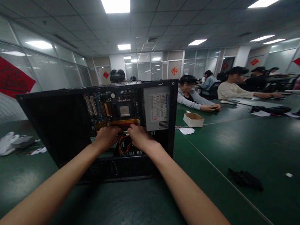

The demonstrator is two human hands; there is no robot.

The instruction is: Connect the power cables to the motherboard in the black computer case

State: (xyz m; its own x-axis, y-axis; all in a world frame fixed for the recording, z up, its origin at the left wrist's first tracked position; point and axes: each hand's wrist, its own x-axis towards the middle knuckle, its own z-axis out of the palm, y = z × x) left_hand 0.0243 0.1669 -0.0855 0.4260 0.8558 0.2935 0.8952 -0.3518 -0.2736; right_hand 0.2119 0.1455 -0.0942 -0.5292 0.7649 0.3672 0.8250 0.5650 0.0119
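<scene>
An open black computer case [58, 125] stands on its side on the green table [242, 142], its inside facing me. The motherboard [113, 105] and a grey power supply [158, 108] show inside. Both my hands reach into the case at the yellow memory slots [117, 122]. My left hand [107, 136] is curled with fingers pressed at the slots' left end. My right hand [138, 134] is curled at the slots' right end, above a bundle of red and yellow cables [124, 147]. What the fingers hold is hidden.
A small white box [193, 119] and a paper scrap [186, 131] lie right of the case. A black cloth [245, 179] lies further right. White gloves and tools [9, 143] sit at the left. Several people sit at the table's far end.
</scene>
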